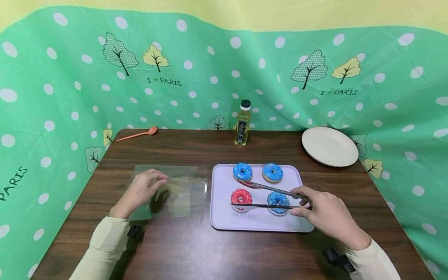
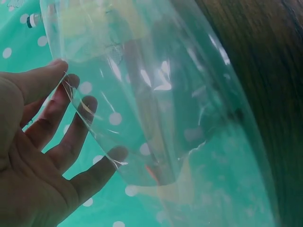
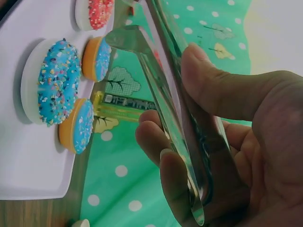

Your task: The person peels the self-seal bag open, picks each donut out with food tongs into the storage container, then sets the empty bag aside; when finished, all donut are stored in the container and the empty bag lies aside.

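Note:
My left hand (image 1: 141, 190) pinches the edge of a clear plastic bag (image 2: 156, 94) between thumb and fingertip. The left wrist view shows the other fingers spread along the film. My right hand (image 1: 332, 216) grips metal tongs (image 3: 163, 90), their arms spread apart over the lilac tray (image 1: 224, 221). In the head view the tips lie about a red sprinkled doughnut (image 1: 241, 193) at front left; contact with it cannot be told. The lower arm crosses before a blue sprinkled doughnut (image 1: 273, 198). Two blue-iced doughnuts, left (image 1: 242, 166) and right (image 1: 273, 167), sit behind.
An oil bottle (image 1: 242, 128) stands at the table's back, behind the tray. A cream plate (image 1: 329, 146) lies at the back right corner. An orange spoon (image 1: 152, 130) lies at the back left. Green patterned cloth (image 1: 196, 70) hangs around the wooden table (image 1: 196, 252).

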`<state>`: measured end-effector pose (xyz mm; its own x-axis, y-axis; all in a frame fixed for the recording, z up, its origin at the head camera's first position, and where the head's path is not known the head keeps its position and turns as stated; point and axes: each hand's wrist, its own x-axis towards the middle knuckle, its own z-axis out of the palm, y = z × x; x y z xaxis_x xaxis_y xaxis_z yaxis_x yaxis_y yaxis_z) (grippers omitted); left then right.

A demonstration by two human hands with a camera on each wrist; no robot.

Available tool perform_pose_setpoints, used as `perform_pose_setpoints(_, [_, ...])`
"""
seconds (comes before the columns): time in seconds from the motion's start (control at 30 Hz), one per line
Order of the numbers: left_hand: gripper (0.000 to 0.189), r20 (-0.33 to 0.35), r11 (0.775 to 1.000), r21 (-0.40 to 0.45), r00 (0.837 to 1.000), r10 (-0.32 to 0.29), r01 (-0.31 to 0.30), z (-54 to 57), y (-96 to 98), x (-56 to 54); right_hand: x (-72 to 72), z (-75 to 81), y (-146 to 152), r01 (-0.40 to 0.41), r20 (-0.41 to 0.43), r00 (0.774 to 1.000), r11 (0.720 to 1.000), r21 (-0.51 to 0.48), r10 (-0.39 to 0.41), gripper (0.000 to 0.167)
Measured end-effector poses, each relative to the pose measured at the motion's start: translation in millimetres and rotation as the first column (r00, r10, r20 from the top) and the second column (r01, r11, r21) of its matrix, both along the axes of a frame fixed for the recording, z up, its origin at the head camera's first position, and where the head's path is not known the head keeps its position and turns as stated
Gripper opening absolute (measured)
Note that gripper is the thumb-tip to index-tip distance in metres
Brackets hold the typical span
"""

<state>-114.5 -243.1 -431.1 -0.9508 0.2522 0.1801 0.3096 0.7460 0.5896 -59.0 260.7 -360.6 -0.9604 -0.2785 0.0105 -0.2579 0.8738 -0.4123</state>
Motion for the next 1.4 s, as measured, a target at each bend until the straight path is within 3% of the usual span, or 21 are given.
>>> perform_pose_setpoints(0.27, [0.014,0.038,0.996,-0.074,0.998,0.042,-0.039,-2.6,8.1,1.0,6.0,-1.0,12,0.041,0.015,0.999,0.997,-0.060,-0.040,0.044])
perform_pose_setpoints(0.47, [0.013,0.035,0.987,-0.151,0.998,0.058,-0.052,-4.5,12.1,-0.5,10.4,-10.3,21,0.100,-0.062,0.992,0.989,-0.108,-0.107,0.046])
perform_pose_setpoints(0.67, [0.010,0.024,0.976,-0.216,0.999,0.048,-0.041,-7.7,14.5,-2.4,12.4,-23.4,32,0.183,-0.129,0.971,0.974,-0.136,-0.200,0.049])
perform_pose_setpoints(0.87, [0.012,0.062,0.966,-0.251,0.995,0.072,-0.055,-9.2,15.9,-2.9,15.0,-30.5,45,0.274,-0.046,0.958,0.951,-0.139,-0.283,0.055])
perform_pose_setpoints(1.1, [0.011,0.080,0.954,-0.299,0.995,0.061,-0.035,-12.1,17.3,-4.5,20.6,-39.8,60,0.332,-0.067,0.937,0.934,-0.130,-0.343,0.054])
perform_pose_setpoints(1.4, [0.010,0.076,0.945,-0.326,0.995,0.060,-0.032,-8.0,17.5,-2.7,24.6,-47.3,75,0.428,0.004,0.903,0.899,-0.091,-0.429,0.053])
